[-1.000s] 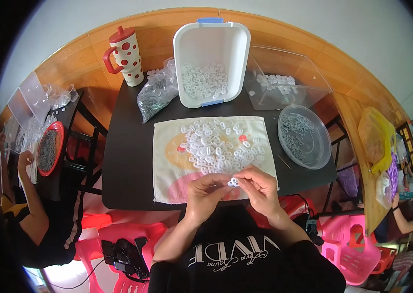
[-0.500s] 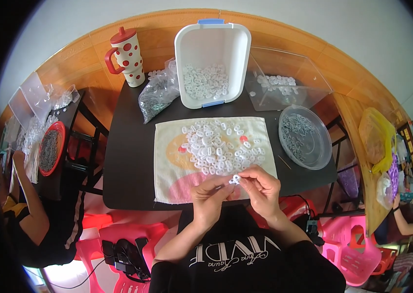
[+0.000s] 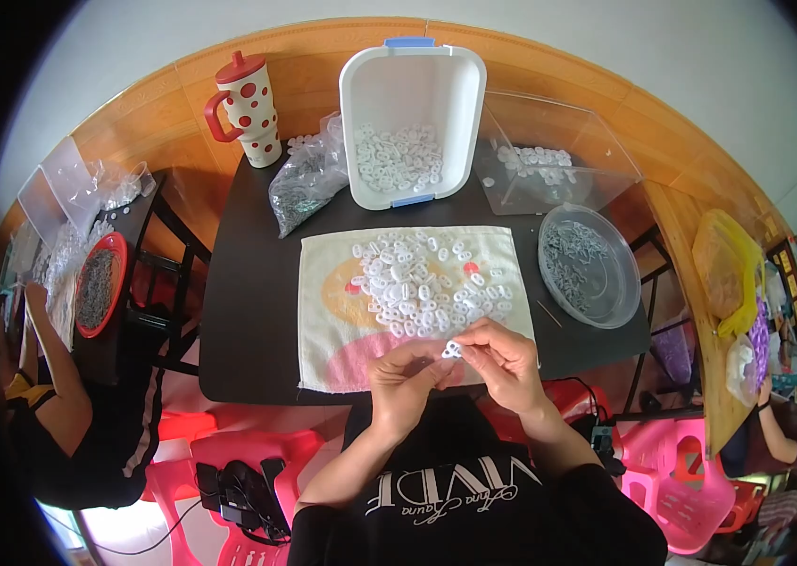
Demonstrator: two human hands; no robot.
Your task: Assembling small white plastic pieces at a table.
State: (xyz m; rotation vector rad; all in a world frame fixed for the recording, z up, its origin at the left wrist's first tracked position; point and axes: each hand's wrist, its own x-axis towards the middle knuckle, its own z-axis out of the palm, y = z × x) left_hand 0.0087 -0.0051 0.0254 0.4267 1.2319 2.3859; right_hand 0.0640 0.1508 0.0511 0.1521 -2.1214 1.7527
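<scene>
Close to the table's front edge, my left hand (image 3: 400, 385) and my right hand (image 3: 506, 370) meet, fingertips pinched on one small white plastic piece (image 3: 452, 349). It shows dark spots that look like holes; my fingers cover part of it. Just beyond my hands lies a loose heap of small white oval plastic pieces (image 3: 408, 288), spread over a cream towel (image 3: 316, 274) with pink and yellow patches. Right of the towel, a round clear tub (image 3: 619, 294) holds small grey metal-looking parts.
At the back stand a white bin (image 3: 414, 80) with more white pieces, a clear box (image 3: 597, 151), a plastic bag (image 3: 309, 184) and a dotted tumbler (image 3: 252, 113). A thin stick (image 3: 549, 314) lies by the tub. People sit at tables on both sides.
The white piece has turned slightly between my fingertips, and its dark spots now show. My hands stay in nearly the same place.
</scene>
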